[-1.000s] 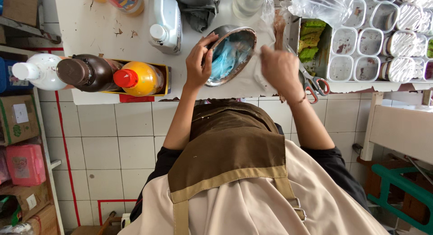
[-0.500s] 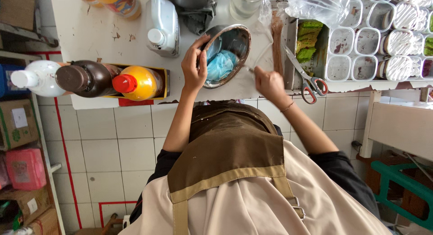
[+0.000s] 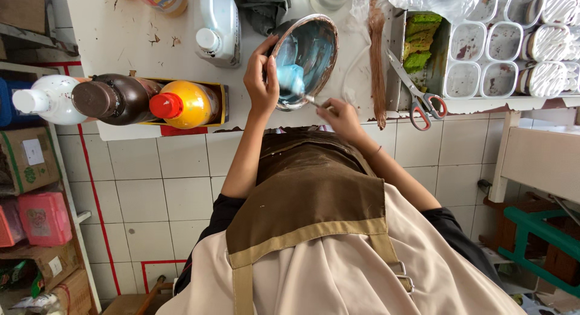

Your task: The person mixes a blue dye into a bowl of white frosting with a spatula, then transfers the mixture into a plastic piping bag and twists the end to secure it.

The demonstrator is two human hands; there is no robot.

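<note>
At the counter's (image 3: 133,37) near edge, the left hand (image 3: 261,85) is closed around the rim of a tilted metal bowl (image 3: 305,58) holding pale blue cream. The right hand (image 3: 341,115), fingers curled shut, grips a utensil (image 3: 308,98) reaching into the bowl. Scissors (image 3: 417,88) lie just right of it, sauce bottles (image 3: 151,100) to the left.

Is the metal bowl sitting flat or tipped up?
Tipped: the left hand holds the metal bowl by its rim, its blue-smeared inside facing the camera.
</note>
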